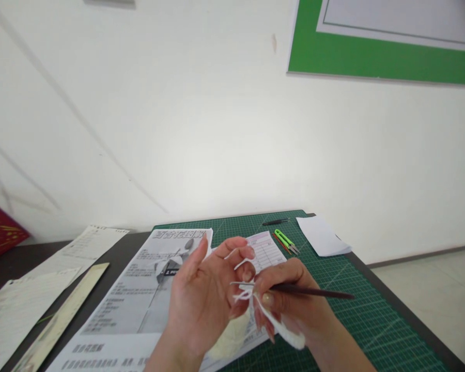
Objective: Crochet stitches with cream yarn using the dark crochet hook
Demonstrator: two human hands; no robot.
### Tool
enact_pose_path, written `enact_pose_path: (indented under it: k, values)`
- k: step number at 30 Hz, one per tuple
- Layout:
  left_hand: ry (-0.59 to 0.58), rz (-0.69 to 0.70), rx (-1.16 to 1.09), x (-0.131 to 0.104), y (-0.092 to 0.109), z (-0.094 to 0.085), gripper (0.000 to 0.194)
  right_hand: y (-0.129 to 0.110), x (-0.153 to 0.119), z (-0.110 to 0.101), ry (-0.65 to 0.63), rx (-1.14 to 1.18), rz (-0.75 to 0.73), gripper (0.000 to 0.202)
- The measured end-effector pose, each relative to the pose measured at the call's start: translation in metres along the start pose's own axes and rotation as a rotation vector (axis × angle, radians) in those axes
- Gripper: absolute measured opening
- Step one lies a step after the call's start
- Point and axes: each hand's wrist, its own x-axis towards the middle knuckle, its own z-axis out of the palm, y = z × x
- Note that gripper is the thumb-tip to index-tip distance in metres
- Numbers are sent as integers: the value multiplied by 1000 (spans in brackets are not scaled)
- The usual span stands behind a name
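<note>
My left hand [209,289] is held palm up, its thumb apart and its fingers loosely bent, with nothing plainly gripped. My right hand [294,297] pinches a crochet hook [321,292] with a dark handle; its thin metal tip points left towards my left fingers. White yarn loops [245,294] hang around the tip, close to the left fingertips; whether they touch is hard to see. From the right fingers a narrow white crocheted strip [292,337] curves down. Below the hands a cream yarn ball [230,338] is partly hidden.
Under the hands lie a printed instruction sheet [120,310] and a ruled form [261,248] on a green cutting mat [364,320]. Green thread snips [284,240], a dark slim tool [276,222] and white paper [321,235] lie behind. A ruler [62,318] is at left.
</note>
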Motion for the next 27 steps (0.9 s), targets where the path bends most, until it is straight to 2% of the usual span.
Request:
enact_pose_path:
  k: [3, 6, 11, 13, 14, 16, 18, 19, 20, 23, 26, 27]
  values:
    - [-66, 43, -149, -2, 6, -9, 39, 1, 0, 0, 18, -3, 6, 11]
    - [-121, 169, -291, -6, 20, -16, 29, 2, -1, -2, 24, 4, -15, 12]
    - [-132, 332, -400, -11, 36, -13, 8, 4, -1, -2, 3, -2, -9, 12]
    - [-64, 416, -283, -9, 33, -10, 14, 3, -1, 0, -20, -24, -19, 10]
    - [16, 502, -106, -8, 29, -8, 23, 2, -1, 1, -32, -37, -29, 9]
    - [146, 692, 440, -7, 21, -7, 36, 1, -1, 2, -43, -64, -41, 8]
    - [160, 684, 596, -6, 17, -10, 32, 0, -1, 2, -32, -81, -40, 7]
    - [146, 631, 681, -7, 17, -12, 29, 0, -1, 2, -27, -85, -40, 7]
    - [42, 437, 869, -7, 18, -15, 27, 0, -1, 2, -22, -88, -38, 7]
    - [-78, 233, 918, -7, 24, -20, 58, 1, -1, 2, -15, -79, -45, 8]
    - [-147, 136, 647, -7, 22, -17, 74, 2, -1, 2, -13, -78, -60, 8]
    - [-147, 110, 430, -7, 18, -14, 72, 2, -1, 3, -11, -81, -73, 7]
